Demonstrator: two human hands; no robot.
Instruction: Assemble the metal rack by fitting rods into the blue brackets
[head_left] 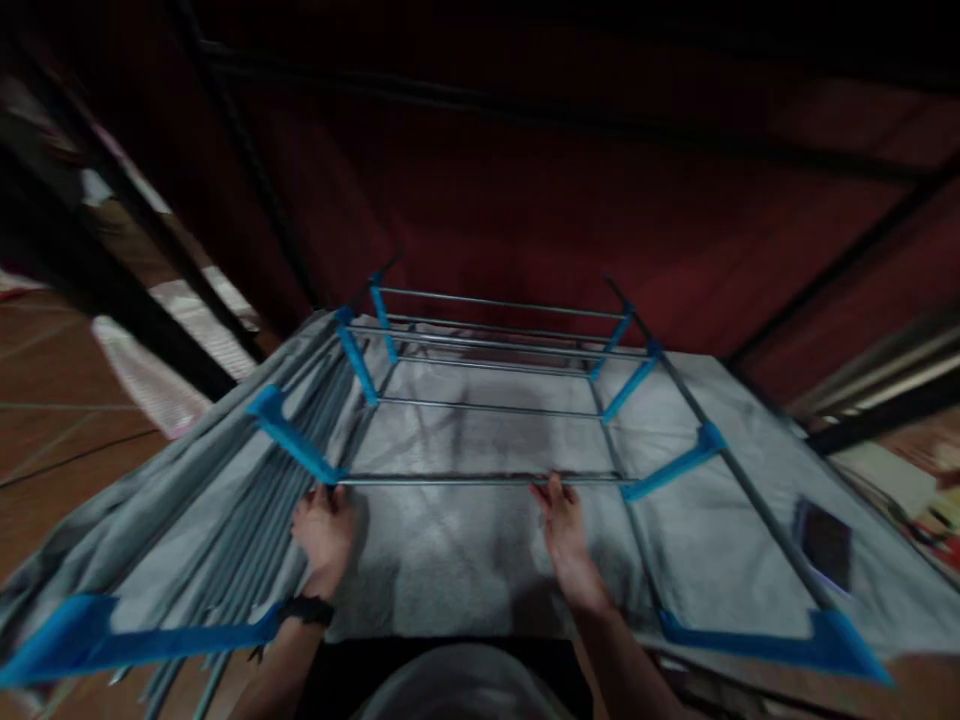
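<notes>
A frame of thin metal tubes joined by blue plastic brackets lies in front of me. A metal tube (pixel 442 480) crosses it from left to right. My right hand (pixel 564 525) has its fingers closed around this tube, nearer its right end. At the tube's left end, my left hand (pixel 325 530) is closed at the lower tip of a blue bracket (pixel 296 443); its fingertips are partly hidden. Another blue bracket (pixel 675 462) joins the tube's right end to a long side tube (pixel 772 530). Farther back, several more cross tubes (pixel 495 408) span the frame.
A bundle of loose metal tubes (pixel 259 530) lies left on the pale cloth-covered table (pixel 457 580). A dark phone-like object (pixel 825 545) rests at right. Dark posts and a red cloth (pixel 525 200) stand behind. Nearer blue brackets (pixel 780 648) reach the table's front edge.
</notes>
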